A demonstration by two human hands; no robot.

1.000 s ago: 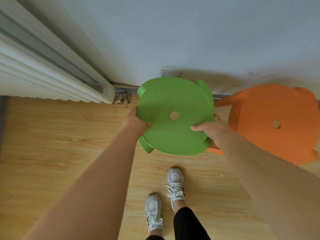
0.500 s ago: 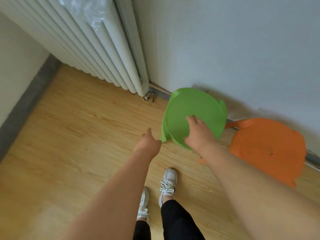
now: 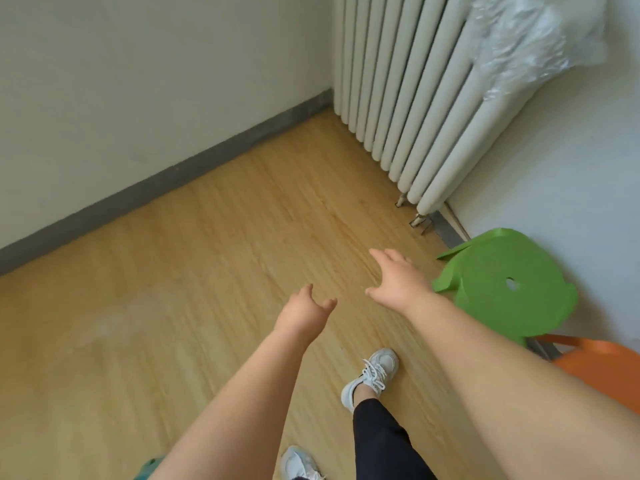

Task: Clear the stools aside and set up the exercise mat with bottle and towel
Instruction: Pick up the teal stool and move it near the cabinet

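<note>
The green plastic stool [image 3: 509, 289] stands on the wooden floor against the right wall, just past the radiator's end. Behind it, at the right edge, part of the orange stool [image 3: 602, 368] shows beyond my right forearm. My right hand [image 3: 398, 282] hovers left of the green stool, fingers spread and holding nothing. My left hand [image 3: 304, 315] hangs lower and further left over bare floor, its fingers loosely curled and empty. No mat, bottle or towel can be made out.
A white radiator [image 3: 408, 98] with clear plastic wrap [image 3: 540, 39] on top lines the right wall. A grey skirting board [image 3: 173, 181] runs along the left wall. My feet in white sneakers [image 3: 374, 375] stand below. A teal object [image 3: 149, 469] peeks in at the bottom edge.
Both hands have let go of the green stool, which now stands by the wall. My view has swung left toward the room's corner, and my hands have moved away from the stool.
</note>
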